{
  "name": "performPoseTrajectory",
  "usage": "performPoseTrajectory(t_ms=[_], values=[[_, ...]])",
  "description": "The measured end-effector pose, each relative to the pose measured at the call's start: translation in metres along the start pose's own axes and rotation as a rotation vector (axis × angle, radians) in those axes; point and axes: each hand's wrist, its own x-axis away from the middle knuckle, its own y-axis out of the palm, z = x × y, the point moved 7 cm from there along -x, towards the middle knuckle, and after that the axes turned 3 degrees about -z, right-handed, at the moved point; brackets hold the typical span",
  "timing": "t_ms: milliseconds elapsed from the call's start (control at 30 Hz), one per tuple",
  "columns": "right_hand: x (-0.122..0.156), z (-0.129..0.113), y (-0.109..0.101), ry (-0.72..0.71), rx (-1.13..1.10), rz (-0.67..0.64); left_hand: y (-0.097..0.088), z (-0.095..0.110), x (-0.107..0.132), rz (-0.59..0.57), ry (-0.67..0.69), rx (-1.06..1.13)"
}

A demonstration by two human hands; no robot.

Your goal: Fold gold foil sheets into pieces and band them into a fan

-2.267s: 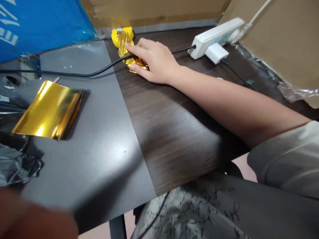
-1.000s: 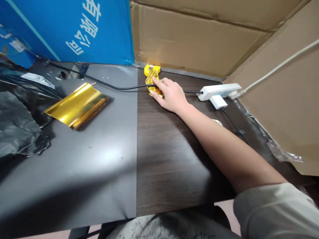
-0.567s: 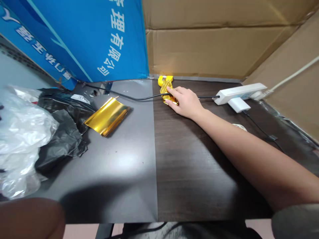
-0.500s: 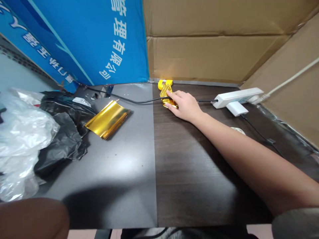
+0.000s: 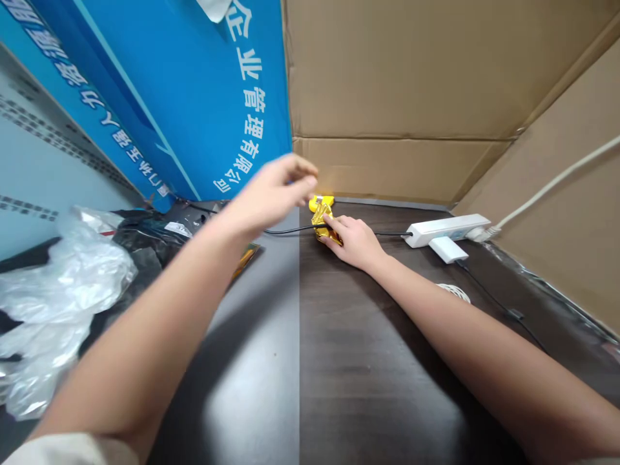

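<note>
My right hand (image 5: 357, 240) rests on a crumpled gold foil packet (image 5: 321, 218), its thumb and fingers pressed over the packet's right side. A bright yellow object (image 5: 314, 203) touches the far end of the packet; its kind is unclear. In the air to the left of the packet hangs my left hand (image 5: 278, 187), slightly blurred, with thumb and bent fingers apart and nothing seen between them. A flat gold foil sheet (image 5: 246, 259) lies on the grey side of the table, mostly covered by my left forearm.
A black cable (image 5: 290, 230) crosses behind my hands to a white power strip (image 5: 448, 229) with a plugged-in adapter (image 5: 448, 249). Clear plastic bags (image 5: 72, 278) and black plastic (image 5: 145, 242) pile up at left. Cardboard (image 5: 387, 77) and a blue printed panel (image 5: 194, 84) wall the back.
My left hand has swung in from the lower left toward the yellow object, and its forearm now covers much of the gold sheet. The right hand stays on the packet. The view has tilted up.
</note>
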Motion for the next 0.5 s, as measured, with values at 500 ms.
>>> performPoseTrajectory(t_ms=[500], values=[[-0.002, 0.006, -0.002, 0.031, -0.162, 0.047, 0.062, -0.044, -0.073, -0.145, -0.216, -0.022]])
